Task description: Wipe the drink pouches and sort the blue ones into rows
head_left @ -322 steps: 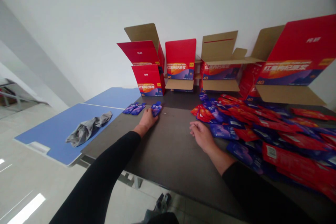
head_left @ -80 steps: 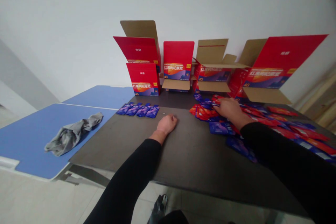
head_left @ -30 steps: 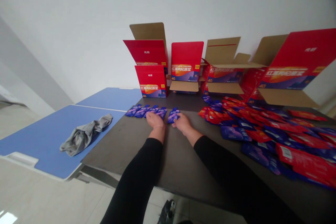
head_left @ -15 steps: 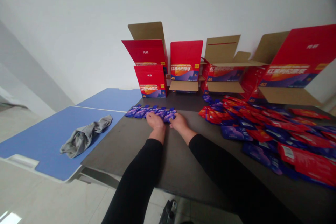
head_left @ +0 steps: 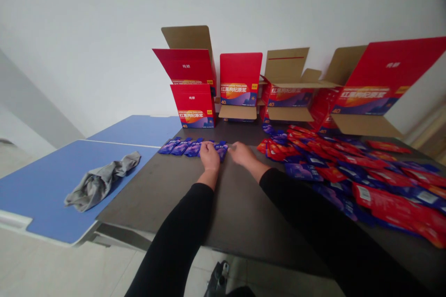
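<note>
A row of overlapping purple pouches [head_left: 188,147] lies flat on the dark tabletop. At the row's right part is my left hand [head_left: 210,158], its fingers curled closed over a purple pouch and hiding part of it. The end pouch [head_left: 221,151] shows just beyond those fingers. My right hand [head_left: 243,154] is just right of that end pouch, slightly blurred. Its fingers are bent and pressed together; whatever may be between the fingertips is too small to make out.
A heap of red and purple pouches [head_left: 334,162] spreads over the table's right side. Open red cartons [head_left: 193,111] stand stacked along the wall. To the left, a grey cloth [head_left: 101,181] lies on a blue table [head_left: 45,181] beside the dark table [head_left: 149,199].
My right hand has come off the end pouch and moved a little right. My left hand stays over the row, its fingers now more bunched. The view has shifted slightly.
</note>
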`<action>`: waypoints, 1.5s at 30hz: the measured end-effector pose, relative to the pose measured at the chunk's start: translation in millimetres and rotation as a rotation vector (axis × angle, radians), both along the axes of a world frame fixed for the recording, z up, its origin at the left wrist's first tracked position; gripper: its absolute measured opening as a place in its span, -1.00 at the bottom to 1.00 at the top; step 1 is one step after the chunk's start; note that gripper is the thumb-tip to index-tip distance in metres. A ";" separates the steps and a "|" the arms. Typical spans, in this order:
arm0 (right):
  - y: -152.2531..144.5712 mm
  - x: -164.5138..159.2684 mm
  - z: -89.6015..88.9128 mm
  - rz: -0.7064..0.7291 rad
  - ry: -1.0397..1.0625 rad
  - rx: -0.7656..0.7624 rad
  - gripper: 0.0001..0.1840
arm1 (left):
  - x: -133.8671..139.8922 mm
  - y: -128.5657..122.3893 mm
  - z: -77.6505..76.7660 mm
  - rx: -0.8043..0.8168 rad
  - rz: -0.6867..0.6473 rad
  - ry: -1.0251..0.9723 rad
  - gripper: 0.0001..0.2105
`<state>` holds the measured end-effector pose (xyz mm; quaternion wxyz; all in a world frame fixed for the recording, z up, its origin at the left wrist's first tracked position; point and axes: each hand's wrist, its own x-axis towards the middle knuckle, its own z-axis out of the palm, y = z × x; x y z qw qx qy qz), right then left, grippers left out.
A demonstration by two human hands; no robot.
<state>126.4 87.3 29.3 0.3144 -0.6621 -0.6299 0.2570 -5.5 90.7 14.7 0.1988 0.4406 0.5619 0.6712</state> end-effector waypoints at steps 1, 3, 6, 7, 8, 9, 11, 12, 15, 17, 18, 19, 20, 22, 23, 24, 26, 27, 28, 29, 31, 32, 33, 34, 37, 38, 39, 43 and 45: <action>3.0 16.3 5.7 -0.018 -0.097 0.081 -0.74 | 5.0 -3.6 0.4 0.004 -0.087 0.029 -0.81; 8.4 53.0 18.5 -0.028 -0.303 0.140 -0.76 | 16.1 -10.2 -1.0 -0.019 -0.280 0.090 -0.84; 14.2 108.2 33.9 -0.078 -0.604 0.138 -0.70 | 33.2 -17.7 -7.3 -0.148 -0.547 0.046 -0.87; 15.8 123.9 36.9 -0.130 -0.684 0.116 -0.62 | 38.2 -19.6 -9.6 -0.195 -0.617 -0.013 -0.81; 17.6 137.5 38.7 -0.159 -0.739 0.079 -0.54 | 42.5 -21.1 -11.6 -0.233 -0.674 -0.075 -0.77; 19.7 148.9 39.6 -0.166 -0.773 0.028 -0.47 | 45.8 -22.5 -13.3 -0.260 -0.718 -0.127 -0.75; 24.9 164.9 39.7 -0.131 -0.800 -0.076 -0.40 | 49.9 -24.3 -15.4 -0.287 -0.772 -0.157 -0.79; 27.9 170.1 39.3 -0.106 -0.799 -0.112 -0.41 | 50.6 -24.9 -16.1 -0.292 -0.788 -0.141 -0.82; 36.9 178.7 37.9 -0.028 -0.815 -0.171 -0.51 | 50.2 -25.2 -18.2 -0.295 -0.823 -0.068 -0.88; 41.6 181.4 36.9 0.004 -0.843 -0.188 -0.57 | 49.2 -24.5 -20.2 -0.291 -0.834 -0.046 -0.88; 43.4 182.4 36.3 0.010 -0.856 -0.192 -0.59 | 48.9 -24.1 -21.3 -0.288 -0.836 -0.039 -0.88; 44.8 183.1 35.8 0.013 -0.866 -0.193 -0.60 | 48.6 -23.7 -22.3 -0.284 -0.835 -0.032 -0.88; 45.8 183.7 35.4 0.014 -0.872 -0.194 -0.61 | 48.5 -23.4 -23.3 -0.281 -0.834 -0.023 -0.87; 46.9 184.3 35.3 0.015 -0.887 -0.196 -0.60 | 48.4 -22.9 -24.6 -0.282 -0.833 -0.004 -0.87; 46.9 184.4 35.8 0.016 -0.895 -0.196 -0.60 | 48.3 -22.8 -25.1 -0.285 -0.833 0.002 -0.86; 46.4 184.4 36.7 0.016 -0.903 -0.196 -0.59 | 48.3 -22.8 -25.3 -0.289 -0.833 0.010 -0.86; 44.0 184.3 38.8 0.011 -0.918 -0.197 -0.59 | 48.3 -22.8 -25.7 -0.290 -0.832 0.034 -0.85; 42.0 184.4 39.8 0.009 -0.926 -0.197 -0.60 | 48.2 -22.8 -25.8 -0.283 -0.832 0.051 -0.85; 39.7 184.6 40.6 0.004 -0.935 -0.193 -0.61 | 48.2 -22.9 -25.9 -0.274 -0.833 0.069 -0.85; 37.2 185.0 41.1 -0.005 -0.943 -0.182 -0.61 | 48.2 -23.0 -26.0 -0.263 -0.833 0.086 -0.85; 31.9 186.1 42.0 -0.040 -0.944 -0.142 -0.60 | 48.1 -23.2 -26.1 -0.245 -0.827 0.107 -0.85; 29.4 186.8 42.7 -0.064 -0.934 -0.116 -0.59 | 48.0 -23.3 -26.1 -0.241 -0.826 0.110 -0.85; 27.1 187.3 43.8 -0.091 -0.914 -0.086 -0.58 | 47.9 -23.4 -26.0 -0.240 -0.824 0.109 -0.85; 25.1 187.6 45.6 -0.119 -0.884 -0.053 -0.57 | 47.8 -23.4 -25.7 -0.240 -0.825 0.105 -0.85; 19.4 184.6 55.1 -0.194 -0.760 0.070 -0.52 | 48.4 -23.3 -23.8 -0.241 -0.842 0.071 -0.85; 16.9 181.5 59.0 -0.215 -0.710 0.117 -0.52 | 49.1 -23.5 -22.5 -0.244 -0.850 0.044 -0.85; 13.7 177.0 62.5 -0.231 -0.654 0.165 -0.51 | 50.1 -24.2 -20.9 -0.250 -0.864 0.008 -0.86; -11.4 146.3 63.4 -0.226 -0.379 0.330 -0.50 | 58.1 -33.2 -12.4 -0.302 -0.976 -0.232 -0.85; -30.9 126.3 52.6 -0.197 -0.294 0.357 -0.49 | 63.4 -41.3 -8.7 -0.346 -1.064 -0.377 -0.79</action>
